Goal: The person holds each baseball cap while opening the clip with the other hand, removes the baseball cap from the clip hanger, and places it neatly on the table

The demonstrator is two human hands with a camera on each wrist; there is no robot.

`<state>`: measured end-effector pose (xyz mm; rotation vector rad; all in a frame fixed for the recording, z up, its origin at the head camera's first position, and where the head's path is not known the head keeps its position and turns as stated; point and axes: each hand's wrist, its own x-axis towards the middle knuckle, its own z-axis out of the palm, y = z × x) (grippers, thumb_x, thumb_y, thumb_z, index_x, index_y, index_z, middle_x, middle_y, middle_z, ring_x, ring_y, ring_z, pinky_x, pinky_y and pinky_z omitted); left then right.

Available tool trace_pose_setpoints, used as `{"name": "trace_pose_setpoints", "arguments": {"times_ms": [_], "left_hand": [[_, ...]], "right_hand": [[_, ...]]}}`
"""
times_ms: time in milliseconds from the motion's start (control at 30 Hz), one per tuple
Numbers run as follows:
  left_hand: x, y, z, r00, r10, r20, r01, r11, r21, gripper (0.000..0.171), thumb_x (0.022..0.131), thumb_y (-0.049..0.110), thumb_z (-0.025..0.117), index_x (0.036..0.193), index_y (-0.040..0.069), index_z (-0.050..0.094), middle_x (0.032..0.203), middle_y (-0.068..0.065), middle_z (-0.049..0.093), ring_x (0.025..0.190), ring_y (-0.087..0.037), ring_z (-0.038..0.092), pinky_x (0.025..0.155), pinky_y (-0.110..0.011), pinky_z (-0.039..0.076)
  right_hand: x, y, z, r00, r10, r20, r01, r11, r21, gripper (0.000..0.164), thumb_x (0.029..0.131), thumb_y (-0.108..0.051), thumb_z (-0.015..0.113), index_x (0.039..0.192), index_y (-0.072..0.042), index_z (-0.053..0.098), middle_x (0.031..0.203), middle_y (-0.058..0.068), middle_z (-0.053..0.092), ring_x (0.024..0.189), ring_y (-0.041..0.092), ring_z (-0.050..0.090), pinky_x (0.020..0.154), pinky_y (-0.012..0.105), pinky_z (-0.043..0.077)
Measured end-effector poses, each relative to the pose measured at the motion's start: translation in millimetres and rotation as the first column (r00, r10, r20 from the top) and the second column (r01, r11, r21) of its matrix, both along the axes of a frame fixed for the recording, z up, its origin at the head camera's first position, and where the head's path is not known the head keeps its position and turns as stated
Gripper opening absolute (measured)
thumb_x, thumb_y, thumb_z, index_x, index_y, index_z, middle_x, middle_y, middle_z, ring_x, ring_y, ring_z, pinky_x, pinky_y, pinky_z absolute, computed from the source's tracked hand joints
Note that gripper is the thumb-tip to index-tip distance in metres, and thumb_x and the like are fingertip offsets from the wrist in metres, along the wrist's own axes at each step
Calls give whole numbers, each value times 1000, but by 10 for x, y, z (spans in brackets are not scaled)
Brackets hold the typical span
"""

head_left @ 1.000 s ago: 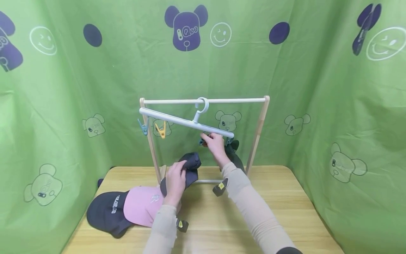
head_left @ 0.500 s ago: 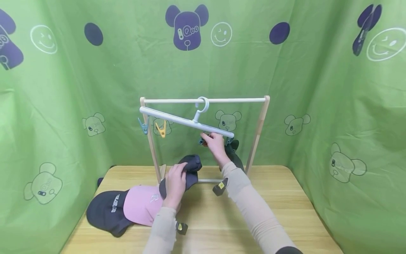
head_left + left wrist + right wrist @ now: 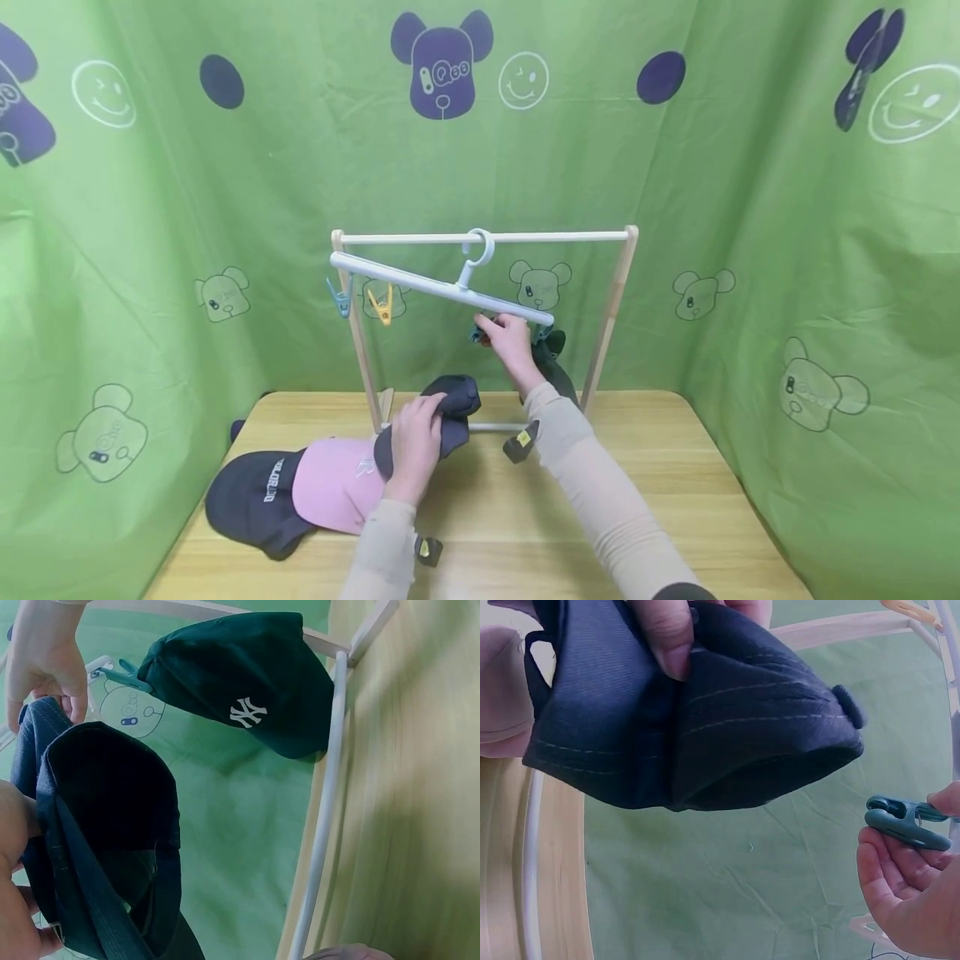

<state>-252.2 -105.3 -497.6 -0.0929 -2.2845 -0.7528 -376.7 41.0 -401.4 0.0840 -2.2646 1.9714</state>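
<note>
My left hand grips a dark navy cap by its fabric, thumb on the outside. In the left wrist view the cap's hollow inside shows. Higher up, at the hanger's low right side, my right hand pinches a teal clothes clip between thumb and fingers. The navy cap and this clip are apart in the right wrist view. A light blue hanger hangs tilted, right end down. Beside my right hand a dark green cap with a white NY emblem hangs from another teal clip.
A rack with a white top bar carries the hanger. A blue clip and a yellow clip hang at its left side. A pink cap and a black cap overlap on the wooden table, at left.
My left hand and the navy cap have shifted slightly down and to the right. My right hand stays at the clip, and the hanger keeps its tilt.
</note>
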Motion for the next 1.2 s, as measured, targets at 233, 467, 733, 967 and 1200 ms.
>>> {"name": "trace_pose_setpoints", "arguments": {"times_ms": [233, 467, 733, 967, 1200], "left_hand": [[43, 27, -41, 999, -4, -35, 3, 999, -40, 24, 85, 9, 70, 107, 18, 72, 98, -2, 73, 87, -26, 66, 81, -43, 52], [65, 27, -97, 999, 9, -34, -12, 996, -83, 24, 84, 9, 71, 106, 19, 72, 96, -2, 73, 85, -25, 65, 80, -42, 52], [117, 40, -143, 998, -3, -59, -3, 994, -108, 24, 83, 8, 72, 105, 17, 73, 95, -3, 73, 84, -26, 65, 77, -42, 51], [128, 42, -247, 997, -13, -73, 3, 992, -129, 25, 82, 7, 71, 104, 18, 73, 94, -1, 72, 86, -25, 66, 81, -44, 53], [130, 40, -355, 995, -23, -97, 7, 987, -163, 22, 82, 9, 71, 101, 19, 73, 91, 1, 71, 86, -23, 66, 81, -43, 52]], "right_hand": [[-6, -1, -3, 1000, -6, -14, 6, 1000, 9, 26, 87, -22, 70, 78, 1, 66, 66, -1, 63, 62, 11, 60, 77, 41, 61], [-13, -9, -2, 1000, -3, -5, 3, 1000, -7, 25, 87, -21, 70, 77, 1, 65, 66, -2, 62, 62, 12, 61, 82, 46, 60], [-7, 1, -6, 1000, -10, -12, 10, 1000, 8, 24, 88, -21, 70, 79, 1, 66, 69, 1, 64, 63, 11, 60, 77, 38, 61], [3, 4, -11, 1000, 8, -10, -8, 1000, 8, 25, 88, -23, 69, 81, 1, 66, 71, 0, 63, 64, 10, 60, 78, 38, 60], [5, 7, -10, 1000, 12, -7, -12, 1000, 7, 25, 88, -24, 69, 83, 1, 67, 73, 1, 64, 65, 10, 61, 73, 29, 59]]}}
